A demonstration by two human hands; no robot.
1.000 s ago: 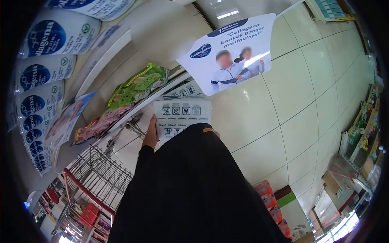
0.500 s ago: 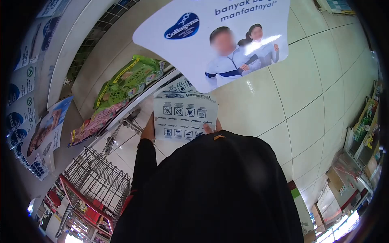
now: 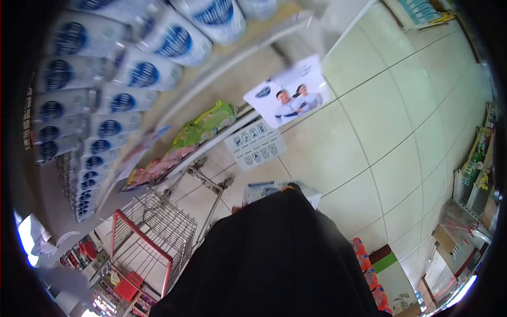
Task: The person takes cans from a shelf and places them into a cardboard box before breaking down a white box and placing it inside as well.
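Note:
A pale printed carton (image 3: 257, 191) is close against the front of the black garment (image 3: 274, 253), which covers most of it. Only a sliver of my left hand (image 3: 236, 210) shows at the carton's left edge; its fingers are hidden. My right hand cannot be made out behind the garment. Ahead of these, another pale carton (image 3: 256, 145) with rows of printed symbols lies by the foot of the shelf, under a promotional card (image 3: 290, 98) picturing two people.
Rows of white containers with blue labels (image 3: 143, 74) fill the left shelf. Green packs (image 3: 203, 127) and pink packs (image 3: 163, 165) lie lower down. A wire shopping cart (image 3: 158, 219) with a red handle stands at left. Orange-red items (image 3: 369, 274) are at lower right.
The carton that both hands held has come back toward the body, and the garment now covers most of it. The view has risen and shifted, showing more shelf containers and the other carton.

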